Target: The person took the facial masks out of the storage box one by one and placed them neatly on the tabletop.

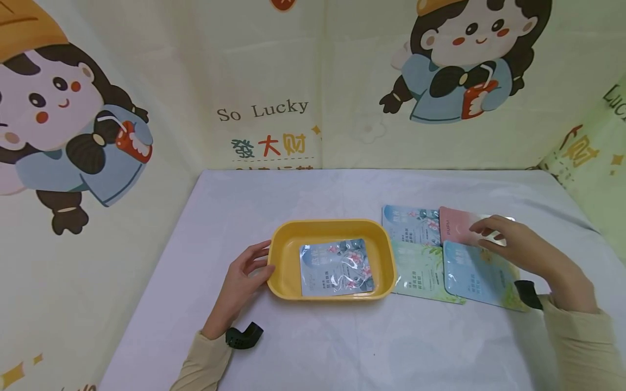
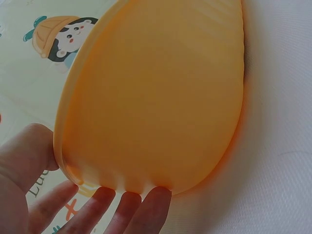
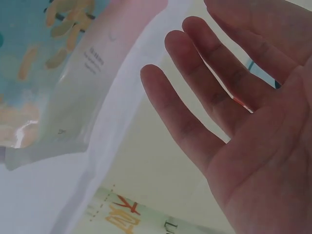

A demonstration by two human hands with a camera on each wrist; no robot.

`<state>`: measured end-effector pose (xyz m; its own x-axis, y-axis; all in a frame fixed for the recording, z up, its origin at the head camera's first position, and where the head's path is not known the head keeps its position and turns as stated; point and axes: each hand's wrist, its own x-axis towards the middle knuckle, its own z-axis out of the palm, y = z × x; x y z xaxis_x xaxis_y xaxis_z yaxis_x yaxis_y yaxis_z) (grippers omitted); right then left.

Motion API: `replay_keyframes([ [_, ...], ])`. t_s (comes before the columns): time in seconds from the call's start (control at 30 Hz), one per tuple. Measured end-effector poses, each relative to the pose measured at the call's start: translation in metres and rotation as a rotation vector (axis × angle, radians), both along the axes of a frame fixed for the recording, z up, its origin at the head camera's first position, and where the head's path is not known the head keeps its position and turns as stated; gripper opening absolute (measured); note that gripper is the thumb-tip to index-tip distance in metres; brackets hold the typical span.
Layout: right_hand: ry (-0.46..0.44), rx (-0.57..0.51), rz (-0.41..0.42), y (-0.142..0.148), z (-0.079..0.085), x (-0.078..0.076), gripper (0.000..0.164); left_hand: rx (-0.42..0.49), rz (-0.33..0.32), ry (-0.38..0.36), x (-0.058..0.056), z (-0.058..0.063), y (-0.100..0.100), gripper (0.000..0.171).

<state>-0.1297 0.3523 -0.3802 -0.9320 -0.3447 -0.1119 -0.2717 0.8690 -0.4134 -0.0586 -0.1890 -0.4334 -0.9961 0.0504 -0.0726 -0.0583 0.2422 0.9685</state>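
At the left end of a yellow tray (image 1: 280, 271), my left hand (image 1: 242, 282) holds the rim between thumb and fingers. A flat blue face-mask sachet with pink flowers (image 1: 336, 269) lies inside the tray. Over the sachets on the right hovers my right hand (image 1: 523, 244), fingers loosely bent, holding nothing. Beneath and near it are a pink sachet (image 1: 455, 225) and a light-blue sachet (image 1: 471, 277). Beside those lie another flowered blue sachet (image 1: 408, 224) and a green sachet (image 1: 420, 269). The right wrist view shows the palm (image 3: 268, 161) and spread fingers apart from the sachets.
A white cloth (image 1: 313, 347) covers the table. Printed curtains (image 1: 352, 141) stand along its back and sides. A dark wrist camera (image 1: 244, 335) sits on the left wrist and another (image 1: 528, 294) on the right.
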Motion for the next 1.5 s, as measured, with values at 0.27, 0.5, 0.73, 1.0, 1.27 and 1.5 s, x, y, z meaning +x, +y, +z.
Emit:
replay_keyframes([
  [0.27, 0.039, -0.005, 0.030, -0.013, 0.003, -0.001, 0.040, -0.003, -0.003, 0.008, 0.000, 0.000, 0.000, 0.052],
  [0.5, 0.059, -0.031, 0.054, -0.026, 0.008, 0.000, 0.039, -0.004, 0.000, 0.001, 0.000, 0.001, 0.000, 0.052],
  [0.73, 0.069, -0.047, 0.072, -0.037, 0.011, -0.001, 0.038, -0.008, 0.007, -0.004, 0.001, 0.002, 0.001, 0.051],
  [1.0, 0.060, -0.049, 0.095, -0.051, 0.014, -0.002, 0.035, -0.014, 0.008, -0.005, 0.001, 0.002, 0.001, 0.051],
  [1.27, 0.008, -0.081, 0.095, -0.067, 0.018, -0.004, 0.037, -0.009, 0.002, 0.002, 0.001, 0.001, 0.001, 0.052],
  [1.5, 0.067, -0.060, 0.137, -0.080, 0.019, -0.005, 0.033, -0.001, -0.005, 0.008, 0.001, 0.001, 0.000, 0.052],
])
